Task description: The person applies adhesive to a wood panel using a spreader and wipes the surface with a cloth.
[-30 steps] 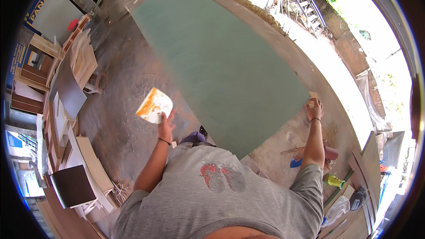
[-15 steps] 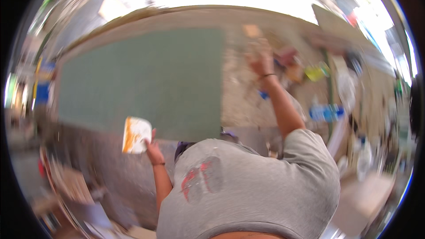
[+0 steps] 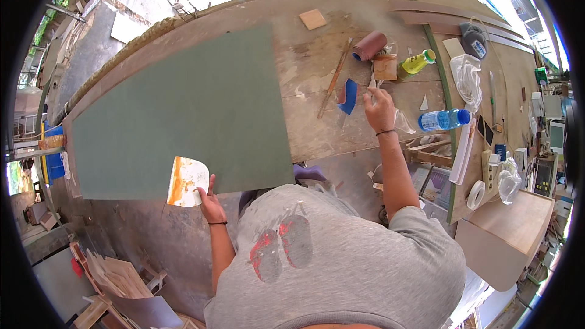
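Note:
My left hand (image 3: 211, 205) holds a white plastic spreader (image 3: 187, 181) smeared with orange, at the near edge of a large green board (image 3: 183, 113) lying flat on the workbench. My right hand (image 3: 379, 108) reaches out over the bare wooden benchtop (image 3: 317, 128) to the right of the board. Its fingers are beside a blue scraper (image 3: 348, 95) and a small pale object. Crumpled clear plastic (image 3: 403, 123) lies against the wrist. Whether that hand grips anything is unclear.
A thin wooden stick (image 3: 334, 77), a brown roll (image 3: 369, 45), a yellow-green bottle (image 3: 416, 63) and a blue water bottle (image 3: 443, 120) lie past my right hand. A small square wood block (image 3: 312, 19) sits farther off. Cluttered shelves and tools fill the right side.
The view has swung round. My right hand left the green board's far edge and now sits over the bench among the tools. The left hand still holds the spreader.

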`<state>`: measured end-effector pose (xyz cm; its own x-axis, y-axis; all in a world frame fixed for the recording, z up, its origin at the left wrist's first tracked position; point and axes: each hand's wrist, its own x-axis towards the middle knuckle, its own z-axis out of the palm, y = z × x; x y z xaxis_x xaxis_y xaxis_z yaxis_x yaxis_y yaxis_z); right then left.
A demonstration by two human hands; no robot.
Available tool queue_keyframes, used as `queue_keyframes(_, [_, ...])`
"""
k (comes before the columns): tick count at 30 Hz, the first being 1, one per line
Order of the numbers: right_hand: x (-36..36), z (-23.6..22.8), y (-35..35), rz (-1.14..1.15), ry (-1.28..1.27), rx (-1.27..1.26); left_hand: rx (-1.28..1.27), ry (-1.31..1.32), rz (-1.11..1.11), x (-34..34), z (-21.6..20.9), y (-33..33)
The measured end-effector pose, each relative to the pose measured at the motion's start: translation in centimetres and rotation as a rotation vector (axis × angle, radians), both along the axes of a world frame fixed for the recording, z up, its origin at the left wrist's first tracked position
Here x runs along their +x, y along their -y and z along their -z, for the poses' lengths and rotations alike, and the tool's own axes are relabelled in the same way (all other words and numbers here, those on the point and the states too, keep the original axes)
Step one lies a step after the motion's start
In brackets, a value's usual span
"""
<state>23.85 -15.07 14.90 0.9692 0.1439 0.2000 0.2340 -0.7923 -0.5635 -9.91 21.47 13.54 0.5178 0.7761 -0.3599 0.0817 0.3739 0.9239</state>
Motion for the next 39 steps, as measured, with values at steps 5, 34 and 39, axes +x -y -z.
queue_keyframes(5, [-1.1, 0.8, -3.9, -0.106, 0.077, -0.208, 0.042, -0.020, -0.091, -0.9, 0.9, 0.5])
queue_keyframes(34, [-14.8, 11.6, -42.9, -1.029, 0.023, 0.219, -0.483, -0.522, -0.562, -30.0, 25.4, -0.6])
queue_keyframes(39, [-19.3, 13.8, -44.8, -0.919, 0.092, -0.164, -0.518, -0.536, -0.476, -36.6, 25.8, -7.1])
